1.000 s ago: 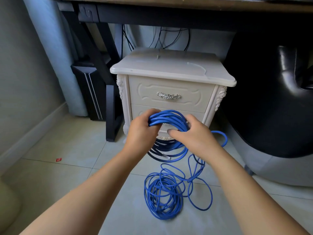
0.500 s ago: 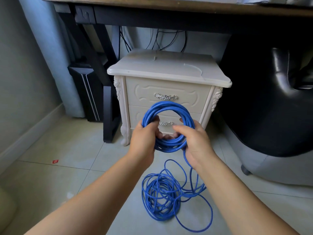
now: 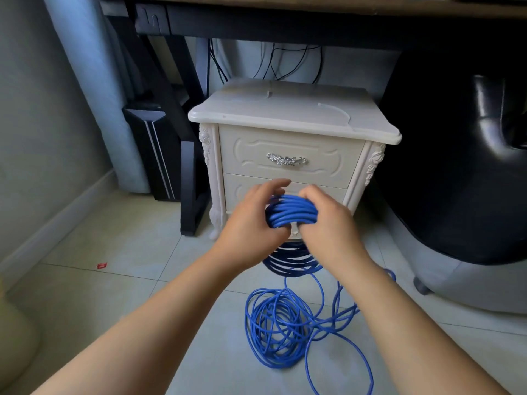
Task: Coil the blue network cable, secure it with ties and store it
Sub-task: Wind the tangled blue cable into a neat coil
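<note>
Loops of blue cable (image 3: 293,213) sit bunched between the left hand (image 3: 251,223) and right hand (image 3: 328,223), both curled round them, before the white cabinet (image 3: 285,155); the rest lies loose, maybe tangled, on the floor (image 3: 142,280)

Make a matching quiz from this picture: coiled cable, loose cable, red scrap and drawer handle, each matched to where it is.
1 coiled cable
2 loose cable
3 red scrap
4 drawer handle

A nightstand front
B floor, at the left
C in left hand and right hand
D floor, heaped below the hands

Pairs: 1-C, 2-D, 3-B, 4-A
</note>
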The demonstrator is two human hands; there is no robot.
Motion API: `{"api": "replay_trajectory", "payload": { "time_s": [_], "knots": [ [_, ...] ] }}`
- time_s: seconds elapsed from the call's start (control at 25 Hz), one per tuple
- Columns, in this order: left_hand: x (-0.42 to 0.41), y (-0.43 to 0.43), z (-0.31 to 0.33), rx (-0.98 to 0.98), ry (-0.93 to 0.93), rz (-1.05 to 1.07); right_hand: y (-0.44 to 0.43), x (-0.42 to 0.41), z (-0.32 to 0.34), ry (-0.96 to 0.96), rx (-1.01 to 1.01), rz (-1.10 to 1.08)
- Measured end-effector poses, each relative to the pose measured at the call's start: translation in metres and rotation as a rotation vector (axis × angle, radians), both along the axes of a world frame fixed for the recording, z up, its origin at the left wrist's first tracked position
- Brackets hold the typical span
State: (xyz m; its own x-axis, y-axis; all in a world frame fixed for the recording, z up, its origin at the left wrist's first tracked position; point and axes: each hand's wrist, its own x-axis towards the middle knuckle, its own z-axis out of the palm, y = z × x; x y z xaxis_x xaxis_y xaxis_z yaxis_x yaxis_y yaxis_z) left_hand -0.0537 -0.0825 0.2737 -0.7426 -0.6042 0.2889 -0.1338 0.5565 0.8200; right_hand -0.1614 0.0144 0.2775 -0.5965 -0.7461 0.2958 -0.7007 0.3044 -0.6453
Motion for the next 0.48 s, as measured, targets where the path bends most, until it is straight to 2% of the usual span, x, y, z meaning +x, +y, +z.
{"api": "replay_trajectory", "payload": {
  "time_s": [0.08, 0.12, 0.2, 0.28, 0.48],
  "knots": [
    [0.0, -0.002, -0.001, -0.146, -0.035, 0.042, -0.002, 0.012, 0.001, 0.134, -0.007, 0.058],
    [0.0, -0.003, 0.0, -0.179, -0.047, 0.079, -0.002, 0.016, 0.003, 0.135, -0.053, 0.047],
    [-0.004, -0.003, -0.001, -0.151, -0.036, 0.129, -0.001, 0.013, 0.005, -0.009, -0.125, 0.003],
    [-0.008, -0.001, 0.0, 0.013, 0.037, 0.169, 0.002, 0.004, 0.01, -0.23, -0.098, 0.0],
    [-0.012, -0.01, 0.009, 0.671, 0.283, 0.356, 0.009, -0.004, 0.0, -0.808, -0.108, 0.11]
  ]
}}
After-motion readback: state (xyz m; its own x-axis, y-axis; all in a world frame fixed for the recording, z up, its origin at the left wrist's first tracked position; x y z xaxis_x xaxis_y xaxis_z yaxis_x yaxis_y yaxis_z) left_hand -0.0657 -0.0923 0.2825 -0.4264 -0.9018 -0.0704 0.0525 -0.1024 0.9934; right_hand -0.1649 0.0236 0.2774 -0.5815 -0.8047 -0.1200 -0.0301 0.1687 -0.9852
